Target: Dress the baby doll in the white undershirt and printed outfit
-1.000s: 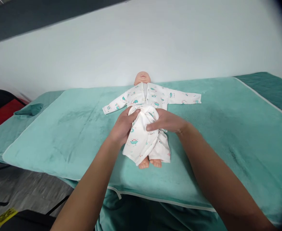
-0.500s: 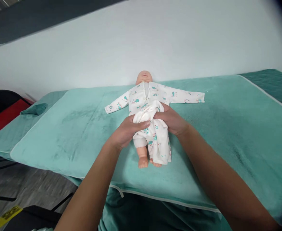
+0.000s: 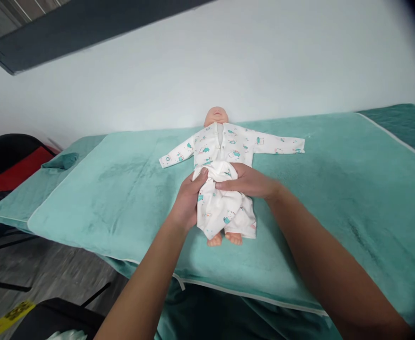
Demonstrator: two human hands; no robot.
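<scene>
A baby doll (image 3: 215, 115) lies on its back, its head toward the wall and both bare feet nearest me. It wears a white printed top (image 3: 224, 141) with sleeves spread to either side and the neckline parted. White baby trousers (image 3: 216, 208) in a matching print are bunched over the doll's legs. My left hand (image 3: 190, 196) is closed on the left side of the bunched cloth, thumb on top. On the right side, my right hand (image 3: 248, 181) pinches the gathered cloth with its thumb across the front. The doll's toes (image 3: 224, 239) show below the cloth.
The doll lies on a padded bed with a green cover (image 3: 129, 189), against a white wall (image 3: 193, 71). A black and red chair (image 3: 16, 163) stands at the left. Black seating (image 3: 55, 318) and yellow tape (image 3: 9, 318) are at the lower left.
The left part of the trousers has dropped down over the doll's bare leg, leaving only the feet showing. My left hand has shifted upright along the cloth's side. The view has moved slightly.
</scene>
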